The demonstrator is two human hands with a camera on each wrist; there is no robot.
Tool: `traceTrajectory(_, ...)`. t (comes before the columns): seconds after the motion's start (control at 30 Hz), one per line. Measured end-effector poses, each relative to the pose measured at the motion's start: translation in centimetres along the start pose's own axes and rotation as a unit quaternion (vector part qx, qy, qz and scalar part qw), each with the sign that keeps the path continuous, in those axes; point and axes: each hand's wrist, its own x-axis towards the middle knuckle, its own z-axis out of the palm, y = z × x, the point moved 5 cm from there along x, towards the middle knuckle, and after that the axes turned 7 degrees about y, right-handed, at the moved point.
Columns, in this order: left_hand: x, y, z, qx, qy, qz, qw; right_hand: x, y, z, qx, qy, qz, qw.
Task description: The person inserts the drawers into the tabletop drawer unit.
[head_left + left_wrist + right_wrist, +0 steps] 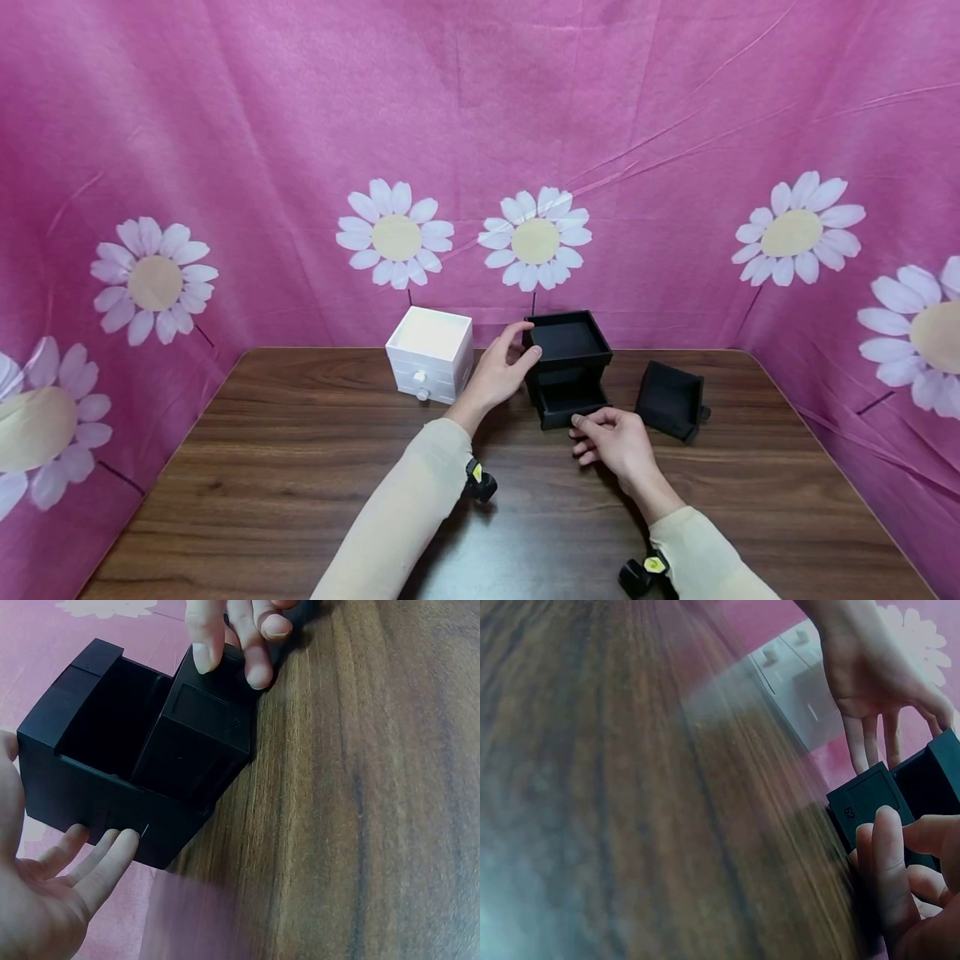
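The left hand (498,371) lies straight-fingered against a black plastic cabinet (576,361) on that brown wooden table (262,467); the right hand (618,442) pinches its black lower drawer (558,417), partway out (one square black drawer (669,402) already free).

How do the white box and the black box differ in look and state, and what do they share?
The white box shows two knobs; none is visible on the black box. The black box's lower drawer sticks out, while the white box's drawers look shut. The left hand touches the black box, not the white box. Both stand on the wooden table.
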Motion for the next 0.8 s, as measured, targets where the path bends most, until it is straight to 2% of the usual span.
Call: traceTrajectory(0.8, -0.1, -0.2, 0.1, -0.005, 0.003, -0.007, 1.0, 1.5, -0.5, 0.9, 0.008, 0.006, -0.001, 0.9999)
